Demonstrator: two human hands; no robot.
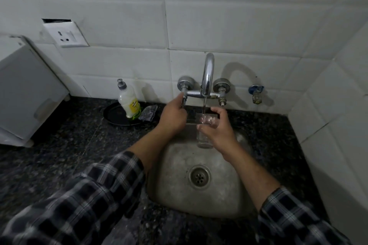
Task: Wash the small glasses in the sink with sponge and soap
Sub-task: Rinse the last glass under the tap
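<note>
Nearest, the steel sink (175, 201) is shallow and hard-walled, with bare room around the drain (199, 177). Anything dropped would likely strike metal rather than land softly. Above its far half the right hand (218, 132) holds the small glass (203, 142) upright under the spout (208, 73), fingers wrapped round its side. Wet skin on wet glass is probably the main risk, and a slip here would send it onto the basin or against the tap body close above. The left hand (173, 115) has its fingers closed on the left tap handle (182, 102). Turning it too far could make water splash off the rim over the dark worktop (65, 145). The forearms sit close together, so sideways room is tight between them. Further left, the soap bottle (129, 103) and what looks like the sponge (148, 113) share a black dish (111, 116). Reaching across could tip the bottle. A wall socket (65, 35) lies beyond, well apart from the spray.
</note>
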